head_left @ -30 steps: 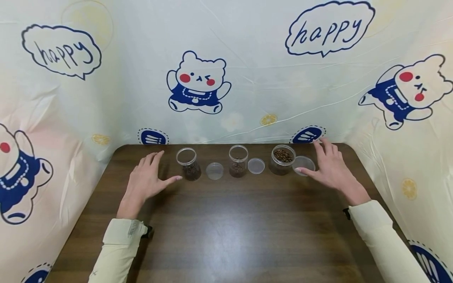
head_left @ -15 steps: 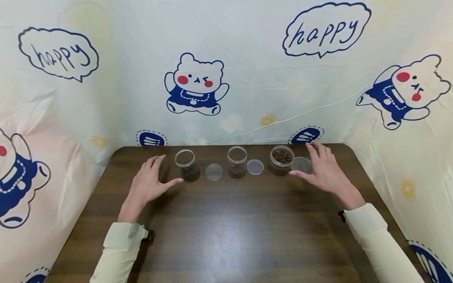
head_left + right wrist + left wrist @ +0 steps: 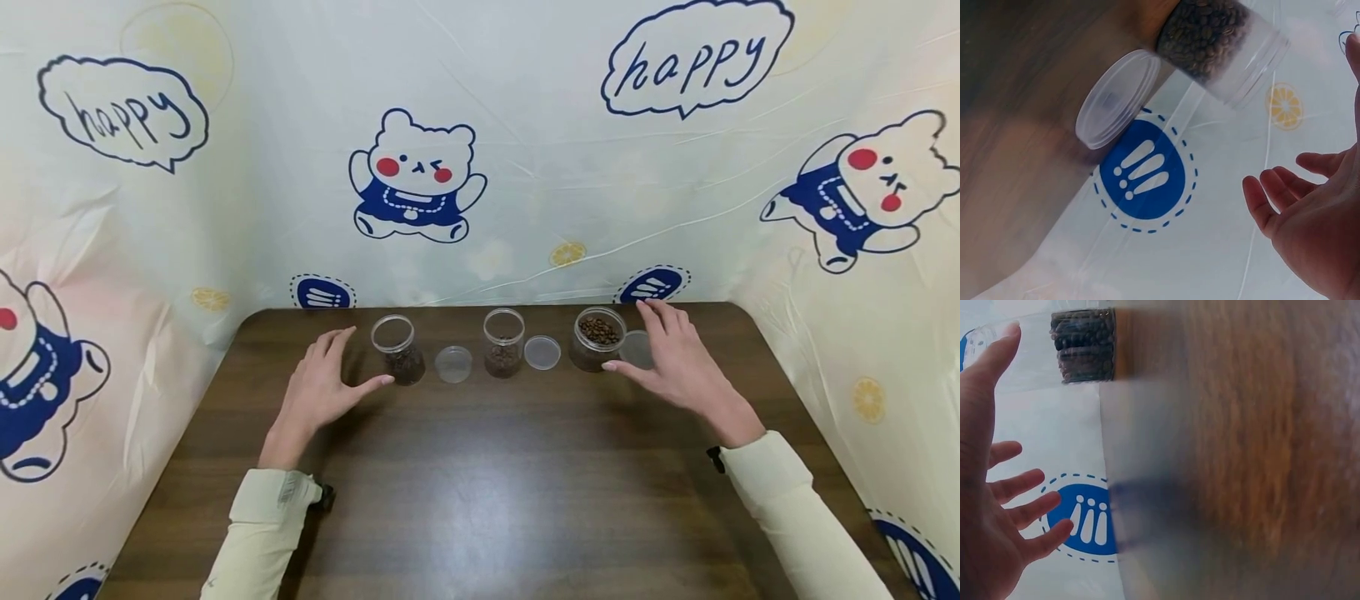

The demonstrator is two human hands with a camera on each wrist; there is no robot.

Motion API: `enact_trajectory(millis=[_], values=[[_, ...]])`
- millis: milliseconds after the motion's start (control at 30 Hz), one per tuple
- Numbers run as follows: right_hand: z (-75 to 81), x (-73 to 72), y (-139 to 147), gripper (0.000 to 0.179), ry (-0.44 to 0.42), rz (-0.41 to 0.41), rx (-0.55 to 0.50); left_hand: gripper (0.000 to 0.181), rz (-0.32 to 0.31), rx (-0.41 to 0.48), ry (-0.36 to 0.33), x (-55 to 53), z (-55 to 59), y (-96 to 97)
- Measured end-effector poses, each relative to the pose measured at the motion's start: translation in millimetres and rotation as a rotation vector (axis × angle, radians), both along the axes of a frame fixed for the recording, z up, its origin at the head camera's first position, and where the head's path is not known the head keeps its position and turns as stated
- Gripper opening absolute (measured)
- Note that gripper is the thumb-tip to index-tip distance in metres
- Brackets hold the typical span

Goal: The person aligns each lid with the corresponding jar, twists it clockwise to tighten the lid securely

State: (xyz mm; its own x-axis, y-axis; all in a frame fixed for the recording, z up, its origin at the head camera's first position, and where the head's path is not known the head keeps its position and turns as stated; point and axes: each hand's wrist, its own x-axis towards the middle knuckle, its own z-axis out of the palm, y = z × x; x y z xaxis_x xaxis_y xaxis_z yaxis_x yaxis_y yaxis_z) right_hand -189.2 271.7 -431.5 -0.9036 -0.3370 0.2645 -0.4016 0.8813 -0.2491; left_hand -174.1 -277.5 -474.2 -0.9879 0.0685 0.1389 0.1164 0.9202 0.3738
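Three clear lidless jars stand in a row near the table's far edge. The left jar has dark contents low down; my left hand is beside it, fingers spread, thumb tip close to its near side. In the left wrist view that hand holds nothing. Brown coffee beans fill much of the right jar. My right hand is spread just right of it, thumb near its front, over a clear lid that it partly hides. The right wrist view shows this lid beside the bean jar.
Between the outer jars stands the middle jar, with some dark contents. Clear lids lie flat on its left and right. Behind the brown wooden table hangs a printed cloth, which also flanks both sides.
My right hand has moved left, from over the lid toward the right jar. My left hand has edged slightly right toward the left jar. The jars and lids stay put.
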Motion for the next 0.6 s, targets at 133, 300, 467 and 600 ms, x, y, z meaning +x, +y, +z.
enact_trajectory(millis=[133, 300, 467, 600], values=[[0.7, 1.1, -5, 0.105, 0.045, 0.034, -0.015, 0.117, 0.003, 0.027, -0.026, -0.6, -3.4, 4.0], [0.5, 3.4, -13, 0.101, 0.056, 0.062, -0.038, 0.122, 0.017, 0.070, -0.071, -0.3, -6.4, 9.3], [-0.7, 6.2, -22, 0.097, 0.032, 0.079, -0.034, 0.124, 0.022, 0.146, -0.088, -1.1, -10.7, 15.2], [-1.4, 7.8, -28, 0.094, 0.013, 0.080, -0.046, 0.122, 0.032, 0.222, -0.073, -3.2, -14.9, 18.6]])
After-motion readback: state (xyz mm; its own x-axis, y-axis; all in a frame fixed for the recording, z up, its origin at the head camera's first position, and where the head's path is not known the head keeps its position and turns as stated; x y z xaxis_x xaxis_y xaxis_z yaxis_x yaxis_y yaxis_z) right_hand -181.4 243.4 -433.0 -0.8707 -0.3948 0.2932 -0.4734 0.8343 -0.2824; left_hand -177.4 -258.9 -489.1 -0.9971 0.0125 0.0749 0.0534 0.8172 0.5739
